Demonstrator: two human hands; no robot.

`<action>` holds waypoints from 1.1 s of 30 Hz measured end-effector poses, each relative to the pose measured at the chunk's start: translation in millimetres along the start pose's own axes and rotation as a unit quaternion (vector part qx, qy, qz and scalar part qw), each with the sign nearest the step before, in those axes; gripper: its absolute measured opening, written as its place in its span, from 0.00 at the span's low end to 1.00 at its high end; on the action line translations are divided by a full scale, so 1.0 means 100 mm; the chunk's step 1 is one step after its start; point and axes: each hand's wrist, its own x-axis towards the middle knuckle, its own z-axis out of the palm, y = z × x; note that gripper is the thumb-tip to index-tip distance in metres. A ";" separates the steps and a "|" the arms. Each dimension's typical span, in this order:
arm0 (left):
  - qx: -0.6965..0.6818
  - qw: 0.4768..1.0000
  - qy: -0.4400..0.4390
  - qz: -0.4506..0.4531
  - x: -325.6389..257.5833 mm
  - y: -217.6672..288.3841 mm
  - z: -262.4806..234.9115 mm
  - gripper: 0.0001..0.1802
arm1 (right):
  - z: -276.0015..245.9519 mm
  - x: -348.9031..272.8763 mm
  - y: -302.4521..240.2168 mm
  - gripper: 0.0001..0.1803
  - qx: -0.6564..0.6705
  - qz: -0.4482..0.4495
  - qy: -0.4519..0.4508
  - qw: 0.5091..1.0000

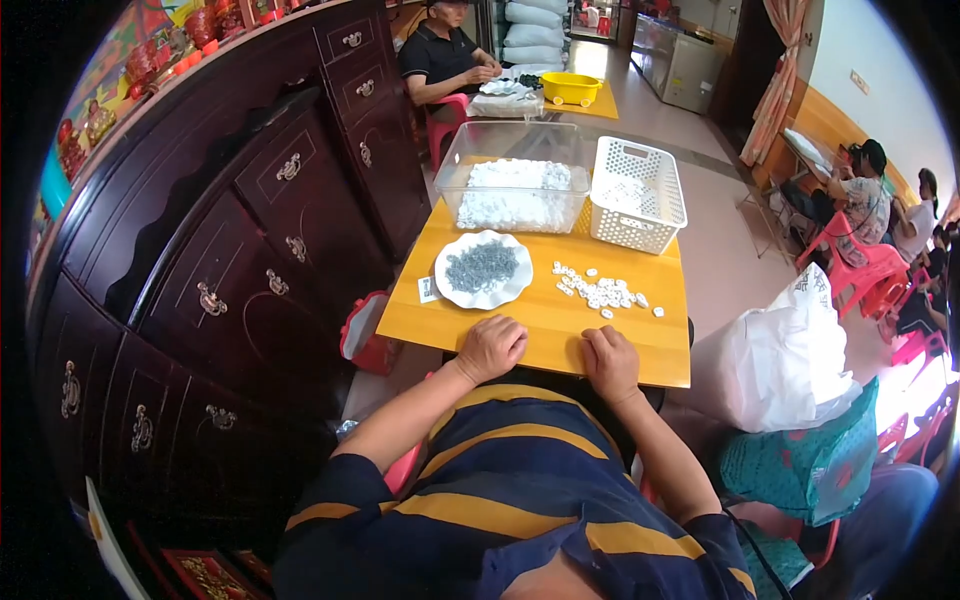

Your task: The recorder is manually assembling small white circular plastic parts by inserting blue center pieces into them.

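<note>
A person in a navy shirt with yellow stripes sits at a small yellow wooden table (540, 320), both hands resting on its near edge. The left hand (491, 347) is curled into a loose fist; the right hand (611, 362) lies knuckles up with fingers bent under. Neither appears to hold anything, though the fingertips are tucked out of sight, so a small piece could be hidden there.

From the right hand, a scatter of small white parts (603, 290) lies at about twelve o'clock, near but not touching; the scatter's long axis runs left to right across the table. The right hand is the nearer one. From the left hand, a white scalloped plate (450, 290) heaped with small grey pieces (482, 265) sits at twelve o'clock.

Farther back stand a clear plastic tub (470, 150) of white parts at eleven o'clock and a white perforated basket (655, 225) at one o'clock. A dark wooden cabinet (240, 250) runs along the left.
</note>
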 end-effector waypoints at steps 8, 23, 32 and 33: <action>0.040 0.999 0.017 -0.006 -0.09 -0.05 0.22 0.06 | 0.17 -0.09 0.18 0.07 -0.017 0.005 0.018 1.000; 0.050 0.999 0.018 -0.008 -0.09 -0.10 0.30 0.05 | 0.23 -0.14 0.23 0.04 0.033 0.025 0.039 0.998; 0.020 0.999 0.003 -0.032 -0.13 -0.18 0.31 0.04 | 0.29 -0.13 0.22 0.03 0.035 0.018 0.043 0.998; 0.022 0.999 0.003 -0.030 -0.11 -0.18 0.31 0.04 | 0.28 -0.11 0.23 0.03 0.036 0.018 0.046 0.998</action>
